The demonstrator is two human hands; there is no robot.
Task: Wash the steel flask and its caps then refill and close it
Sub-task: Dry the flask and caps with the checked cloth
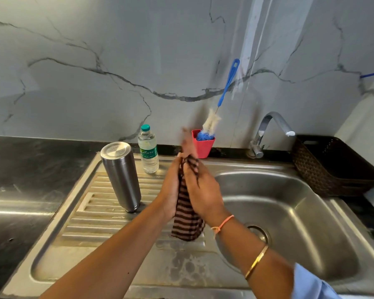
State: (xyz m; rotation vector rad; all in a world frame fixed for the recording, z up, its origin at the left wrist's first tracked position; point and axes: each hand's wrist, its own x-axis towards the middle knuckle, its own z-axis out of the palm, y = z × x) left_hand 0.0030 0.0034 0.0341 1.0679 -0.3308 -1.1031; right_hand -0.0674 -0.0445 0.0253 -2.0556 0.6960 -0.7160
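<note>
1. Grey veined marble backs a dark table (20,169) with a steel sink (300,223) set into it. The ribbed drainboard (89,214) is at 9 o'clock of the basin.
2. Steel flask (121,175) stands upright and capped on the drainboard, at 10 o'clock of the hands and just beside the left forearm.
3. Left hand (171,190) presses flat, fingers straight, against a striped cloth (187,221). Right hand (203,195) faces it, fingers curled over the cloth's upper end.
4. Risk: a wide sweep of the left arm while rubbing could tip the tall, narrow flask on the ribbed, likely wet steel.
5. Risk: the cloth's loose tail hangs over the drainboard's wet patch and may soak.
6. Water bottle (148,149) at 11 o'clock and red cup (203,146) holding a bottle brush (212,121) at 12 o'clock stand near the fingertips, so a forward flick could knock either.
</note>
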